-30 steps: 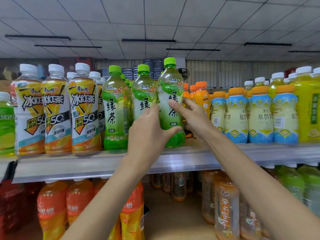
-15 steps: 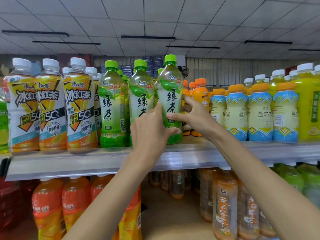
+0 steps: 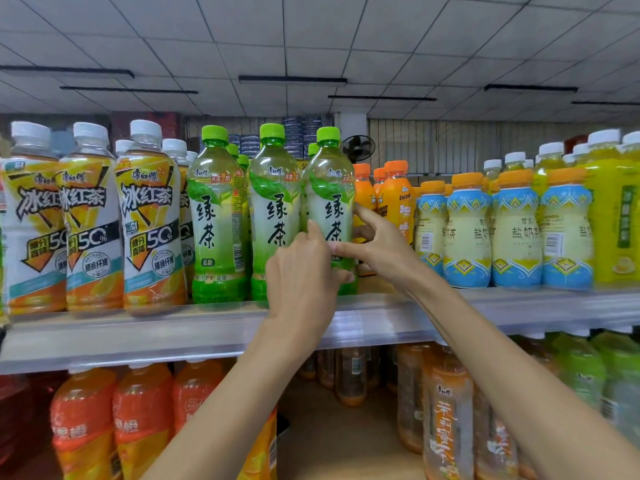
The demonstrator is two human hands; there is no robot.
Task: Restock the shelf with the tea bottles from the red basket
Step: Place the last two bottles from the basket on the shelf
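Both hands close on one tea bottle (image 3: 330, 202), upright at the front of the shelf (image 3: 173, 336). The left hand (image 3: 304, 268) wraps its lower left side, thumb curled across the bottom of the label. The right hand (image 3: 379, 247) clasps it from the right, one finger laid flat across the label. The left thumb hides most of the bottle's base.

Just left of the left hand, two more green teas (image 3: 216, 220) stand in the front row. The nearer one is tight against the held bottle, and further green caps show behind. Beyond them, farther left, three iced teas (image 3: 152, 220) with white caps lead their row, with more white caps behind.

Directly behind the right hand, three orange bottles (image 3: 396, 195) crowd the space to the held bottle's right, close by the fingers. Right of that hand stand four blue bottles (image 3: 467, 233) with orange caps, side by side. A yellow bottle (image 3: 616, 220) stands at the frame's edge, and white-capped bottles rise behind.

Below the left forearm, three orange drinks (image 3: 83, 427) line the lower level. Under the right forearm stands an amber bottle (image 3: 446, 420), with blurred green bottles (image 3: 581, 372) to that arm's right.
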